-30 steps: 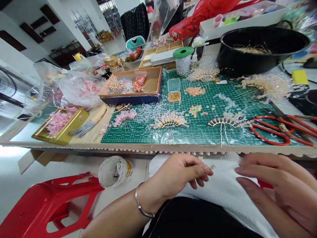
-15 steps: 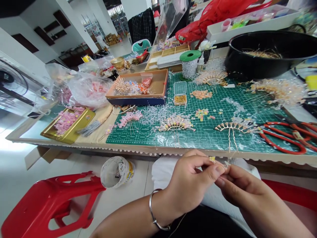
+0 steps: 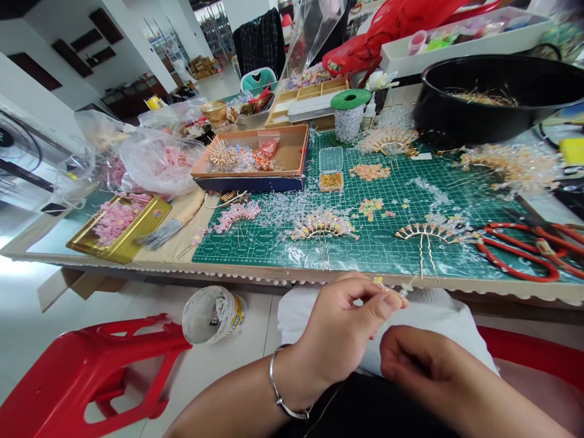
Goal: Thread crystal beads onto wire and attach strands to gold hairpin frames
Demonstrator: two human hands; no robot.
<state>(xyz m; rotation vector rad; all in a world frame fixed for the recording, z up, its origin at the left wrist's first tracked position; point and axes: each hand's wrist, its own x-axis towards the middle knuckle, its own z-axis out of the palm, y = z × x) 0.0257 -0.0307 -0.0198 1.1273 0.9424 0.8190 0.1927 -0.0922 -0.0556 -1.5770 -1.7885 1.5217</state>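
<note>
Just beyond the grip (image 3: pixel 387 293) lies a green gridded cutting mat (image 3: pixel 392 246). A gold fan-shaped hairpin (image 3: pixel 422 234) rests on it, with red-handled scissors (image 3: pixel 545 248) further right. Far ahead and to the right sits a round black pan (image 3: pixel 460 118). Ahead and to the left is a shallow brown cardboard tray (image 3: pixel 285 152). Left of the grip and lower down, a white plastic tub (image 3: pixel 212 313) lies beside a red plastic stool (image 3: pixel 91 371).

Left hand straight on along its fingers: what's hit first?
Left hand, pinching a bead piece, would likely meet the table edge first, then the gold hairpin on the mat; depth is unclear.
</note>
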